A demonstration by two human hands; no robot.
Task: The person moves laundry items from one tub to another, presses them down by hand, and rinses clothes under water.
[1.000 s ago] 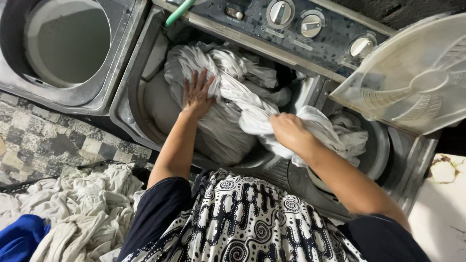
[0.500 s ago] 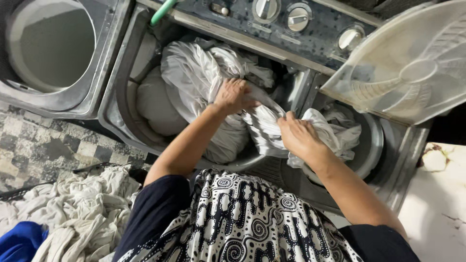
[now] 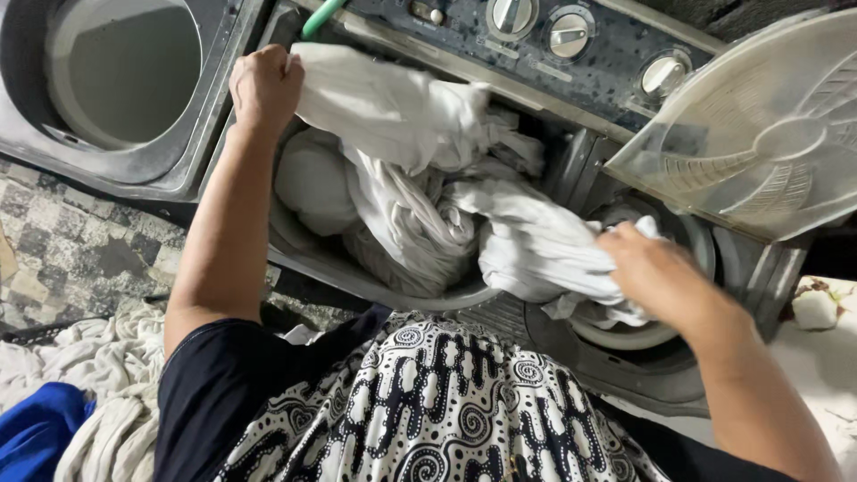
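- The left hand [image 3: 265,87] is closed in a fist on a bunched end of the white sheet [image 3: 393,112], held up over the back left corner of the wash tub [image 3: 308,241]
- The right hand [image 3: 656,272] is curled around another fold of the same white cloth, just over the spin tub [image 3: 692,245] to the right of the wash tub
- Between the hands the cloth drapes across the divider, with most of it heaped inside the wash tub
- Behind the wash tub runs a control panel [image 3: 571,54] with three round knobs; a green hose [image 3: 321,16] shows at its left end
- The pale plastic lid [image 3: 759,134] stands raised above the spin tub
- A second machine's round drum [image 3: 120,67] sits left of the wash tub
- On the tiled floor [image 3: 62,241] below that lie white laundry [image 3: 98,384] and a blue cloth [image 3: 36,428]
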